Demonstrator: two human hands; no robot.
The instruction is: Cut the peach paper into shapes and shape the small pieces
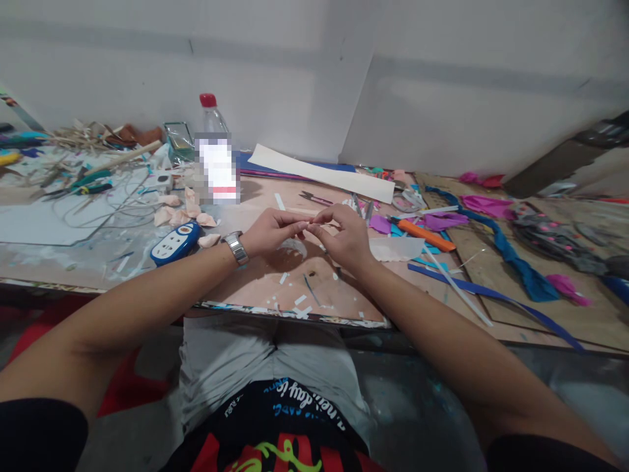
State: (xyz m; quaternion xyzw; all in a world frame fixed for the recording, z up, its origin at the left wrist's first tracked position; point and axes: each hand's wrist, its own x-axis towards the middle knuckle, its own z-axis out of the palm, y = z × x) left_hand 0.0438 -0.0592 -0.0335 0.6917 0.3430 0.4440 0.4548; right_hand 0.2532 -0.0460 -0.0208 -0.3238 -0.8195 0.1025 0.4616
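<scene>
Over the middle of the worktable [255, 275], my left hand [275, 231] and my right hand [343, 237] meet fingertip to fingertip. Both are closed in a pinch. Whatever lies between the fingers is too small to make out. Below them, a clear curved piece [293, 248], perhaps plastic or tape, lies on the table among small white paper scraps [301, 300]. To the right of my right hand is a translucent white strip [397, 249]. A blue and white power strip [175, 242] sits left of my left wrist, beside crumpled peach-coloured pieces [179, 213].
A red-capped bottle [215, 118] stands at the back, its label blurred. An orange utility knife [426, 235], a blue strip [496, 292] and pink paper [486, 206] lie at right. Pliers [91, 183] and wire clutter the left. A long cream strip [322, 174] lies along the back.
</scene>
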